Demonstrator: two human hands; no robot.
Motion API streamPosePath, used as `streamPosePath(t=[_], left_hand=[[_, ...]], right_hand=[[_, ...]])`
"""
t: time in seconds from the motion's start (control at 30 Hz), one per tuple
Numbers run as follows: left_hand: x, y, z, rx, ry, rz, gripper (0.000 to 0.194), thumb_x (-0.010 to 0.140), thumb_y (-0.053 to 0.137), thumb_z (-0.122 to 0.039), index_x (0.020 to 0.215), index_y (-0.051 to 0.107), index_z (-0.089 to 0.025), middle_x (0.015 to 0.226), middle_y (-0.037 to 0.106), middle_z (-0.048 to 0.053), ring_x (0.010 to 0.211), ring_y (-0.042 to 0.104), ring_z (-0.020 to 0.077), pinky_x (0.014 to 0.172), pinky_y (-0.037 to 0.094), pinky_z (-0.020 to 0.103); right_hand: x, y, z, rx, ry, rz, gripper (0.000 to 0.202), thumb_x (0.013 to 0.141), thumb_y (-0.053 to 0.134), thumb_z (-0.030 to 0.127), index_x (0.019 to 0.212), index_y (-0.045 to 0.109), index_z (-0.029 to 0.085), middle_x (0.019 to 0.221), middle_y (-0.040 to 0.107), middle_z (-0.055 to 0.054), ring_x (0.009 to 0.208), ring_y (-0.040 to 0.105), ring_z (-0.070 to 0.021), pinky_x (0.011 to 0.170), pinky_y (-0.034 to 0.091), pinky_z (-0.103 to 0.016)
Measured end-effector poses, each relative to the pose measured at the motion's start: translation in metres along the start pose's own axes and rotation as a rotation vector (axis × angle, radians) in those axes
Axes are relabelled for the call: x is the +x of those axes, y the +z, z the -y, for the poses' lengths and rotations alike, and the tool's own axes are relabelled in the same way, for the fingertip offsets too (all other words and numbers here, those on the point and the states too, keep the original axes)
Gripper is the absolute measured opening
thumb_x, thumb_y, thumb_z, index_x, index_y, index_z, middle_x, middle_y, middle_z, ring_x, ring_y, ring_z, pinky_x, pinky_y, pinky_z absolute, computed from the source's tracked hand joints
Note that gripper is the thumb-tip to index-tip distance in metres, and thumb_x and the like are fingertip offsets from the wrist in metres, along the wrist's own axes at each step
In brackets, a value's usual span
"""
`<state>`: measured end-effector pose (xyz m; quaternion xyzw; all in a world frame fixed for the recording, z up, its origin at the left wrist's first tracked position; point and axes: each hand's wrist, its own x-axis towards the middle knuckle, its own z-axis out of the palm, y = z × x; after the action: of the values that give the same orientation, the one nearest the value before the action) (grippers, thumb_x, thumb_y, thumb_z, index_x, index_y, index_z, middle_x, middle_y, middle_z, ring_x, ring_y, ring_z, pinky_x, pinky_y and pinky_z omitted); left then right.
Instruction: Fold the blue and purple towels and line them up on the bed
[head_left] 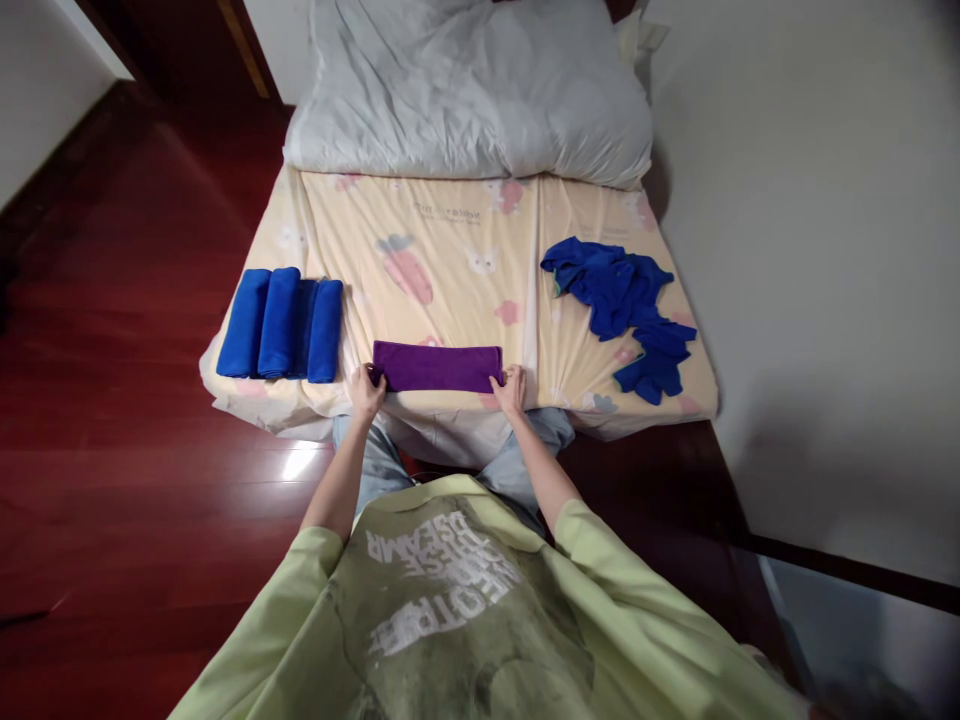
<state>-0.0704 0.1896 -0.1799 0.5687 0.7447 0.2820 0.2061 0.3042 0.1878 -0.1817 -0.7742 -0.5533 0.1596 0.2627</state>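
Note:
A purple cloth, folded into a long flat strip, lies across the near edge of the bed. My left hand grips its left end, thumb and fingers closed at the corner. At the opposite end my right hand pinches the right corner in the same way. Left of my left hand, several blue cloths, rolled or folded into bundles, lie side by side. Beyond my right hand, loose crumpled blue cloths are heaped on the sheet.
The bed has a cream sheet with carrot and rabbit prints. A thick white quilt is piled at its far end. A pale wall runs along the right, and dark red wooden floor stretches to the left.

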Motion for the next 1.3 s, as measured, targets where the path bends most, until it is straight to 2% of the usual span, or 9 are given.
streamPosePath(t=[0.13,0.23,0.33,0.43,0.53,0.67,0.83,1.07,1.3], left_hand=[[-0.007,-0.005,-0.003,0.078,0.177,-0.03,0.038,0.094,0.052,-0.029,0.129,0.062,-0.016,0.143,0.055,0.021,0.137,0.05,0.0367,0.115,0.04,0.053],[-0.01,-0.006,-0.001,0.114,0.378,0.102,0.041,0.097,0.04,-0.018,0.128,0.066,-0.021,0.143,0.062,0.013,0.142,0.049,0.0304,0.119,0.036,0.05],[-0.013,-0.006,0.004,0.118,0.454,0.154,0.052,0.094,0.036,-0.014,0.139,0.062,-0.018,0.147,0.061,0.011,0.145,0.048,0.0254,0.123,0.034,0.046],[-0.014,-0.01,0.008,0.145,0.493,0.192,0.059,0.091,0.045,-0.022,0.15,0.053,-0.017,0.157,0.052,0.01,0.151,0.042,0.0256,0.127,0.029,0.046],[-0.01,-0.015,0.01,0.177,0.533,0.249,0.07,0.084,0.053,-0.026,0.153,0.049,-0.016,0.159,0.049,0.011,0.152,0.04,0.0278,0.127,0.03,0.047],[0.002,-0.019,0.011,0.168,0.553,0.276,0.072,0.075,0.055,-0.019,0.147,0.056,-0.014,0.154,0.055,0.015,0.146,0.048,0.03,0.125,0.034,0.048],[0.015,-0.022,0.014,-0.054,0.453,0.273,0.056,0.079,0.05,-0.019,0.133,0.064,-0.016,0.137,0.067,0.013,0.131,0.061,0.0286,0.114,0.048,0.045],[0.046,-0.02,0.002,-0.099,0.141,0.209,0.04,0.094,0.05,-0.041,0.12,0.062,-0.012,0.1,0.074,0.013,0.092,0.07,0.0277,0.086,0.056,0.037],[0.086,-0.016,-0.011,0.053,0.033,0.216,0.038,0.097,0.051,-0.042,0.122,0.062,-0.015,0.104,0.075,0.016,0.101,0.07,0.0324,0.089,0.053,0.039]], right_hand=[[-0.005,-0.004,0.0,-0.043,-0.284,0.01,0.019,0.092,0.056,0.02,0.106,0.069,0.021,0.118,0.065,-0.014,0.117,0.057,-0.0307,0.106,0.047,-0.048],[-0.01,-0.003,-0.001,-0.057,-0.431,0.111,0.034,0.093,0.047,0.011,0.11,0.075,0.02,0.119,0.069,-0.014,0.118,0.059,-0.0298,0.11,0.044,-0.048],[-0.016,-0.006,-0.006,-0.081,-0.477,0.162,0.046,0.091,0.046,0.009,0.128,0.071,0.018,0.133,0.068,-0.013,0.127,0.057,-0.0293,0.116,0.041,-0.048],[-0.019,-0.013,-0.012,-0.094,-0.537,0.201,0.055,0.088,0.053,0.015,0.142,0.063,0.017,0.148,0.061,-0.013,0.138,0.051,-0.0303,0.121,0.037,-0.05],[-0.015,-0.017,-0.014,-0.093,-0.546,0.229,0.058,0.086,0.056,0.016,0.143,0.062,0.016,0.149,0.06,-0.013,0.139,0.051,-0.0309,0.122,0.037,-0.052],[0.001,-0.017,-0.012,-0.027,-0.522,0.237,0.053,0.084,0.051,0.009,0.134,0.068,0.016,0.138,0.068,-0.012,0.13,0.057,-0.0285,0.118,0.043,-0.048],[0.022,-0.014,-0.018,0.148,-0.48,0.241,0.041,0.086,0.055,0.016,0.123,0.073,0.017,0.125,0.074,-0.012,0.122,0.063,-0.0268,0.113,0.048,-0.045],[0.047,-0.003,-0.014,0.245,-0.152,0.194,0.029,0.092,0.059,0.039,0.105,0.071,0.016,0.098,0.075,-0.013,0.093,0.069,-0.0256,0.09,0.056,-0.039],[0.071,0.008,0.001,0.17,-0.052,0.204,0.026,0.095,0.059,0.042,0.093,0.067,0.018,0.09,0.075,-0.011,0.085,0.069,-0.0243,0.085,0.056,-0.036]])
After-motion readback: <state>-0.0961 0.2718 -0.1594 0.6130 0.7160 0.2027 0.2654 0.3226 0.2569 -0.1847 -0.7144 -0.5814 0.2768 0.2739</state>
